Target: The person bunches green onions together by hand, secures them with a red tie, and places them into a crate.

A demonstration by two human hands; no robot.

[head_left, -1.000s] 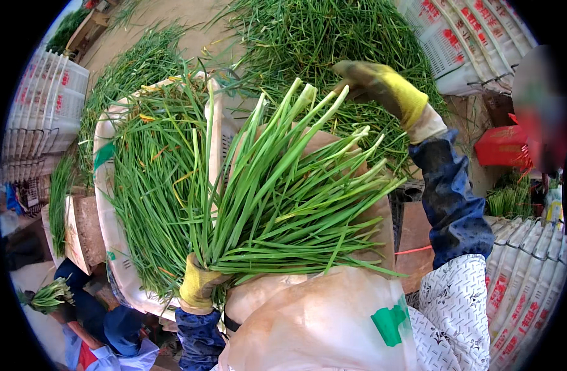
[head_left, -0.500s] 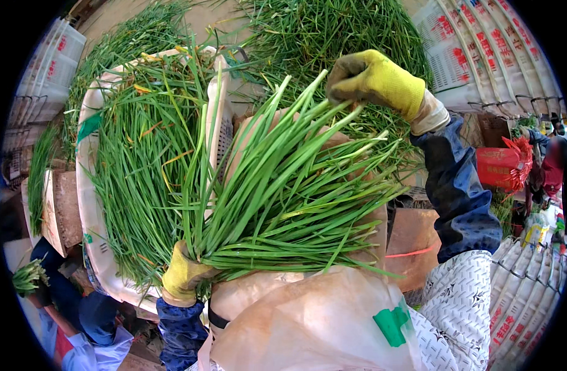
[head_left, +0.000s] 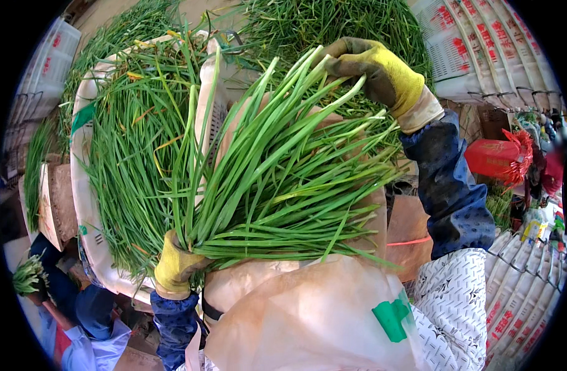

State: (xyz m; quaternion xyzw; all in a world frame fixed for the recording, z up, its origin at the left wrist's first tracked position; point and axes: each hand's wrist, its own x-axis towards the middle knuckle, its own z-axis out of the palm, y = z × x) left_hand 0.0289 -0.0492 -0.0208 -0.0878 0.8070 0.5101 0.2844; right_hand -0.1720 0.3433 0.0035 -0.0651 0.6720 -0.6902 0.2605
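A fanned bunch of garlic chives lies across my lap, pale stem ends pointing up and to the right. My left hand, in a yellow glove, is closed round the leafy lower end of the bunch. At the upper stem ends, my right hand, in a soiled yellow glove, has bent fingers and thumb about a pale stalk. Part of that grip is hidden. Left of the bunch, a white plastic crate is heaped with more chives, some leaves yellowed.
A large pile of chives lies on the ground ahead. Stacked white crates stand at the far right, with a red bag below them. At lower left a co-worker holds a small bunch. A translucent apron covers my lap.
My right hand has shifted slightly up, its fingers going from a tight pinch to a looser bend around a stalk end. My left hand keeps its hold; the whole view has shifted a little.
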